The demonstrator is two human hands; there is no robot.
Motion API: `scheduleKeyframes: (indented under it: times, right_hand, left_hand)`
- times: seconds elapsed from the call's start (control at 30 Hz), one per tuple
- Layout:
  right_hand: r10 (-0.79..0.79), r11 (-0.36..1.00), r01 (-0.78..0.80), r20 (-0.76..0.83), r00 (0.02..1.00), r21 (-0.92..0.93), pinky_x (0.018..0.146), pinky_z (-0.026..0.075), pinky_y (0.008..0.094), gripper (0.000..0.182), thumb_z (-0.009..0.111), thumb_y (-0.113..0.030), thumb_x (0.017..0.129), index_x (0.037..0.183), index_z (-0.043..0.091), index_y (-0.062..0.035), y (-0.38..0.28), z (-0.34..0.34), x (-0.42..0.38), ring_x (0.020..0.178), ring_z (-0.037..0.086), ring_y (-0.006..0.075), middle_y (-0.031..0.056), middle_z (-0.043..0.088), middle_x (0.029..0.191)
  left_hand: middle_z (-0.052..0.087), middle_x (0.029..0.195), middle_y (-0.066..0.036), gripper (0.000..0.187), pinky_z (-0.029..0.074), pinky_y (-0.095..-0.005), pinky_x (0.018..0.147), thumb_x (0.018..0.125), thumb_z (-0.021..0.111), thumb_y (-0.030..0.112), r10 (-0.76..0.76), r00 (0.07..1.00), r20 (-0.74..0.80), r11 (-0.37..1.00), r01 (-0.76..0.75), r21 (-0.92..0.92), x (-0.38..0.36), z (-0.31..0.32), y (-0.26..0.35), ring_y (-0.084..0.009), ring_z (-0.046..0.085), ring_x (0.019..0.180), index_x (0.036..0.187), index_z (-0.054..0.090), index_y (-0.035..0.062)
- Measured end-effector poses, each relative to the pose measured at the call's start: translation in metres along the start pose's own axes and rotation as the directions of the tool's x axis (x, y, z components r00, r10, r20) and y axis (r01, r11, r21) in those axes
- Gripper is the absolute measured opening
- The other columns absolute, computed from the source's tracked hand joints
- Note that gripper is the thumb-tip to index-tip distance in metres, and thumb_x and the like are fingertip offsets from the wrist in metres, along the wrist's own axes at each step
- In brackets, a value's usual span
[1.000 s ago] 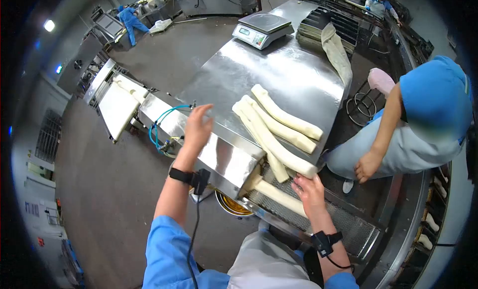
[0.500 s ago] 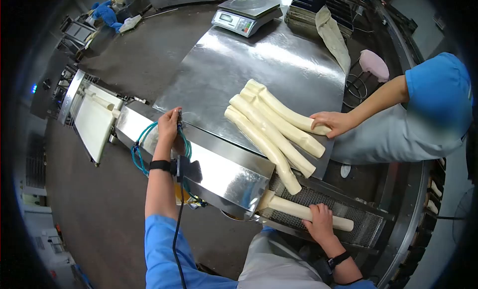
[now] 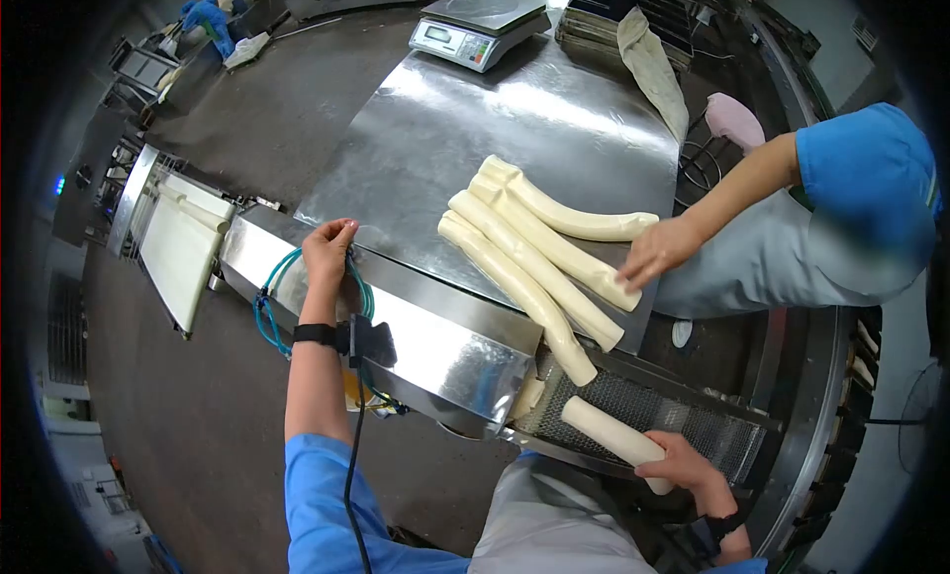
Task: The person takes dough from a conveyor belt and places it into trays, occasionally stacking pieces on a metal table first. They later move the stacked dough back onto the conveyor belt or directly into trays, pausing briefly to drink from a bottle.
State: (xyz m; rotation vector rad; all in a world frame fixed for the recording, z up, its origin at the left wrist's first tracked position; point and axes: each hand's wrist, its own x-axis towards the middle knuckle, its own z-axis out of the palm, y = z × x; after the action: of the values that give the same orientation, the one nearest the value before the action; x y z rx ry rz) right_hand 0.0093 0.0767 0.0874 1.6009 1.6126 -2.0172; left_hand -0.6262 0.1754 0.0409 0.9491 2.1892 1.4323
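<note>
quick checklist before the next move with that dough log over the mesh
1. Right hand has a grip on the dough log: ok, fingers wrap its near end.
2. Log free of the mesh conveyor: cannot tell.
3. Left hand away from the dough: ok, it rests at the steel housing by the teal hoses.
4. Co-worker's hand out of the way: not ok, it touches the dough logs on the table.
5. Scale undisturbed: ok.

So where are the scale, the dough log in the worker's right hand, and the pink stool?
scale (image 3: 482,20), head view, on its weighing pan
dough log (image 3: 609,430), head view, mid-length
right hand (image 3: 688,465), head view, knuckles
pink stool (image 3: 737,119), head view, seat
</note>
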Motion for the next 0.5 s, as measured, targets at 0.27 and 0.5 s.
scheduleKeyframes:
  times: [0.27, 0.5]
  right_hand:
    - [-0.21, 0.827, 0.181, -0.007, 0.978, 0.533, 0.076, 0.049, 0.0243, 0.066, 0.086, -0.02, 0.066, 0.121, 0.058, 0.0024, -0.112, 0.004, -0.006, 0.083, 0.061, 0.0092, 0.0026, 0.064, 0.096]
    - [-0.679, 0.729, 0.683, 0.172, 0.713, 0.045, 0.083, 0.047, 0.0277, 0.052, 0.074, -0.024, 0.084, 0.127, 0.059, 0.0018, -0.307, 0.05, 0.095, 0.093, 0.057, 0.0107, 0.0039, 0.062, 0.102]
  left_hand:
    - [0.064, 0.127, -0.016, 0.048, 0.048, -0.0282, 0.096, 0.095, 0.069, 0.024, 0.046, 0.988, -0.147, 0.992, -0.062, -0.11, -0.026, -0.029, 0.027, -0.0195, 0.062, 0.114, 0.132, 0.057, -0.0038]
    - [0.067, 0.116, -0.01, 0.024, 0.047, -0.0286, 0.097, 0.1, 0.058, 0.009, 0.126, 0.942, -0.312, 0.967, -0.187, -0.173, -0.163, -0.075, 0.024, -0.0162, 0.062, 0.11, 0.12, 0.064, -0.0034]
